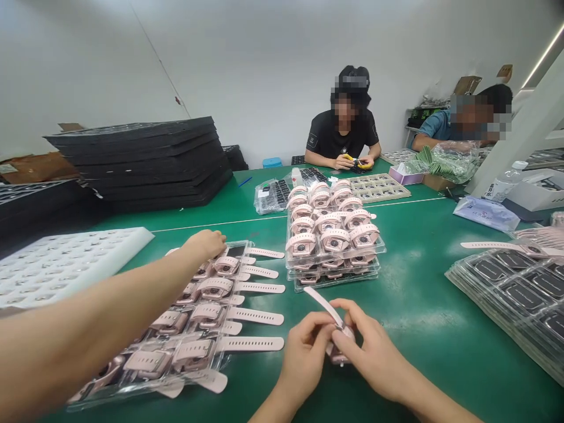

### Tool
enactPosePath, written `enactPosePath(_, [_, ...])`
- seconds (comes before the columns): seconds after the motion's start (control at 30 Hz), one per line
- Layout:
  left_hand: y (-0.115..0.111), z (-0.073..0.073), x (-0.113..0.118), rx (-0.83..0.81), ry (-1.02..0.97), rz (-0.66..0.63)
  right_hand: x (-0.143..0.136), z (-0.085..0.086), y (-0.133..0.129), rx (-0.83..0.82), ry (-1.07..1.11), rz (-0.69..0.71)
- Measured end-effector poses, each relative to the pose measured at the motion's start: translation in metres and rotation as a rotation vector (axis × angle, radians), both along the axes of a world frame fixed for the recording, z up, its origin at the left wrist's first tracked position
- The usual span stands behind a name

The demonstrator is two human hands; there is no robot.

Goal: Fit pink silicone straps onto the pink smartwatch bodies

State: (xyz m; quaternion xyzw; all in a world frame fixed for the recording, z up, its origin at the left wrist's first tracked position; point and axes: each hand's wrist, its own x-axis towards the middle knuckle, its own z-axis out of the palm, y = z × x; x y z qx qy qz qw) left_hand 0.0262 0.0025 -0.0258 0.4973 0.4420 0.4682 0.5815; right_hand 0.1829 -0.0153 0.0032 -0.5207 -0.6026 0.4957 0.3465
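My left hand (307, 348) and my right hand (368, 346) meet low in the middle of the view, both closed on one pink smartwatch (339, 355). One pink strap rises from it towards the upper left; the fingers cover much of the case. To the left lies a clear plastic tray (220, 349) of pink watches, several straps sticking out over its right edge. Straight beyond my hands stands a stack of clear trays (335, 262) filled with pink watches, their straps curled.
A co-worker's arm (145, 305) reaches over the left tray. Stacked trays of dark watch parts (506, 288) stand at right, a loose strap on top. A white foam tray (79, 258) and tall black foam stack (150, 167) occupy the left. Two people sit across the green table (409, 258).
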Motion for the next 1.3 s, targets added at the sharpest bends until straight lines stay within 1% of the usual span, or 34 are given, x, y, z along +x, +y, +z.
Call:
enactPosePath(0.07, [-0.003, 0.004, 0.002, -0.002, 0.01, -0.08, 0.0, 0.002, -0.001, 0.017, 0.059, 0.025])
enactPosePath(0.17, [-0.004, 0.011, 0.003, -0.019, -0.051, -0.145, -0.002, -0.002, -0.001, 0.094, 0.133, 0.022])
enactPosePath(0.27, [-0.002, 0.014, 0.001, 0.016, -0.02, -0.186, -0.003, -0.01, 0.001, 0.026, 0.302, -0.065])
enactPosePath(0.33, [0.0, 0.013, 0.0, -0.005, 0.038, -0.191, -0.003, -0.016, 0.002, 0.0, 0.394, -0.135])
enactPosePath(0.4, [0.002, 0.013, -0.001, -0.046, 0.065, -0.181, -0.002, -0.018, 0.004, 0.004, 0.425, -0.158])
enactPosePath(0.47, [0.004, 0.012, -0.002, -0.071, 0.058, -0.16, -0.001, -0.018, 0.004, 0.014, 0.386, -0.146])
enactPosePath(0.53, [0.005, 0.011, -0.004, -0.086, 0.022, -0.119, 0.001, -0.016, 0.003, 0.047, 0.278, -0.141])
enactPosePath(0.6, [0.006, 0.011, -0.007, -0.085, 0.023, -0.108, 0.004, -0.014, 0.003, 0.078, 0.182, -0.13])
enactPosePath(0.67, [0.005, 0.011, -0.009, -0.067, 0.08, -0.131, 0.008, -0.014, 0.004, 0.114, 0.116, -0.095])
enactPosePath(0.73, [0.004, 0.012, -0.01, -0.052, 0.125, -0.174, 0.012, -0.013, 0.007, 0.195, 0.039, -0.041])
enactPosePath(0.83, [0.003, 0.013, -0.01, -0.068, 0.063, -0.211, 0.016, -0.013, 0.01, 0.343, -0.08, -0.018])
enactPosePath(0.9, [0.004, 0.013, -0.01, -0.095, 0.018, -0.186, 0.016, -0.012, 0.01, 0.352, -0.083, -0.057])
enactPosePath(0.97, [0.005, 0.011, -0.009, -0.112, 0.015, -0.142, 0.016, -0.012, 0.009, 0.31, -0.057, -0.082])
enactPosePath(1.03, [0.007, 0.009, -0.008, -0.112, 0.027, -0.127, 0.016, -0.012, 0.01, 0.281, -0.036, -0.052])
enactPosePath(1.13, [0.009, 0.011, -0.01, -0.082, 0.118, -0.145, 0.018, -0.012, 0.014, 0.272, -0.044, 0.036])
enactPosePath(1.23, [0.005, 0.016, -0.018, -0.025, 0.279, -0.193, 0.017, -0.005, 0.016, 0.302, -0.105, 0.071])
enactPosePath(1.27, [0.004, 0.015, -0.02, -0.004, 0.325, -0.2, 0.015, -0.001, 0.015, 0.322, -0.132, 0.071])
enactPosePath(1.3, [0.004, 0.01, -0.021, 0.007, 0.363, -0.174, 0.013, 0.002, 0.014, 0.347, -0.154, 0.07])
